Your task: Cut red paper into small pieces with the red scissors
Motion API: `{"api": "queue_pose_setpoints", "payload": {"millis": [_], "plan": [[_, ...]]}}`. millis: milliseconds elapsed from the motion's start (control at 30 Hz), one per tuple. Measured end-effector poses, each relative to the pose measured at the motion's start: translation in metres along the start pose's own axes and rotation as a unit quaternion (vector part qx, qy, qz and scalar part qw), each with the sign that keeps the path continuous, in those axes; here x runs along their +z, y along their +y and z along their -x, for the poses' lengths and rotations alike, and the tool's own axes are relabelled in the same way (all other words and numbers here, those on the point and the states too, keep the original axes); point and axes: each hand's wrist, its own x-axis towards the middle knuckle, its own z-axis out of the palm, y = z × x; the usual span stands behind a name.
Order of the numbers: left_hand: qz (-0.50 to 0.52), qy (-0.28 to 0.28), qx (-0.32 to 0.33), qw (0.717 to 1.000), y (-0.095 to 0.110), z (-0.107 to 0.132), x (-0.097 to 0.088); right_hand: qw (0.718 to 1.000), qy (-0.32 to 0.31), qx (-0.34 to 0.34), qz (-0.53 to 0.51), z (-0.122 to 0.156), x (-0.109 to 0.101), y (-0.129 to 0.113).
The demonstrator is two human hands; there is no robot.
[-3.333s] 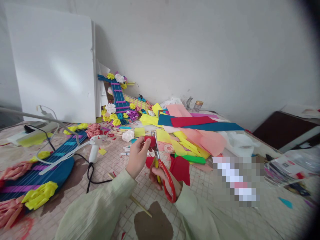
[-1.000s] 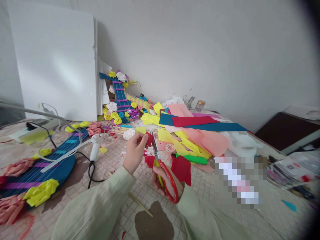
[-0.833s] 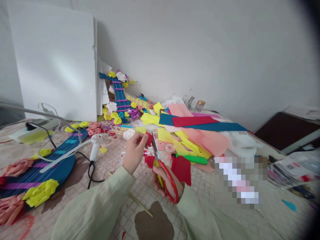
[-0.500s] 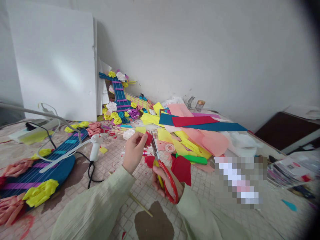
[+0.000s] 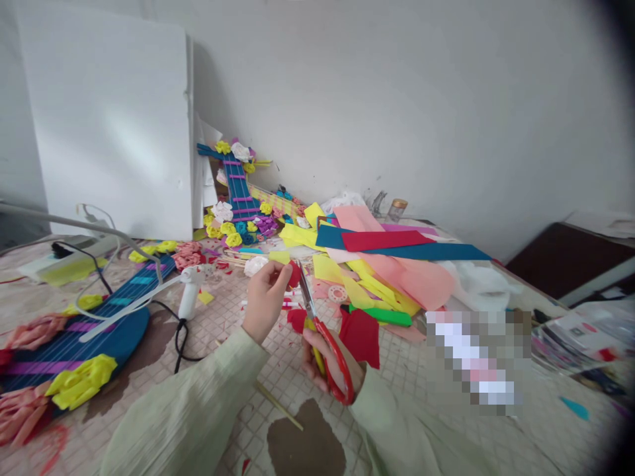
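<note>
Between the thumb and fingers of my left hand [image 5: 266,296] is a small piece of red crepe paper [image 5: 294,274]. My right hand [image 5: 331,354] is closed round a pair of scissors [image 5: 341,365] with red and yellow handles. Their metal blades point up and away, right beside the red piece, and seem to touch its right edge. Larger red crepe paper [image 5: 361,336] lies behind and to the right of my right hand; part of it is hidden by that hand.
A white hot glue gun [image 5: 188,297] with a black cord stands to the left. Beyond it lies a blue paper guitar [image 5: 124,330] with crepe flowers. Colored paper strips [image 5: 407,248] are piled at the back right. A wooden stick [image 5: 280,404] lies in front.
Both hands stay in nearly the same place. The scissor blades and the small red piece between my left fingers have shifted only very slightly.
</note>
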Motion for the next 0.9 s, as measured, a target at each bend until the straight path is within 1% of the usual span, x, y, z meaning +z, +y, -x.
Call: {"api": "queue_pose_setpoints", "payload": {"millis": [333,500,900], "plan": [[-0.006,0.002,0.002,1.0,0.0001,0.0,-0.0003,1.0,-0.003,0.022,-0.017,0.0019,0.0017,-0.0033],[-0.002,0.006,0.002,1.0,0.0013,-0.001,-0.001,0.999,-0.002,0.025,-0.023,0.0028,0.003,-0.0039],[-0.015,-0.002,0.005,1.0,-0.0021,-0.0019,-0.001,0.999,-0.001,0.029,-0.031,0.0042,0.0041,-0.0064]]}}
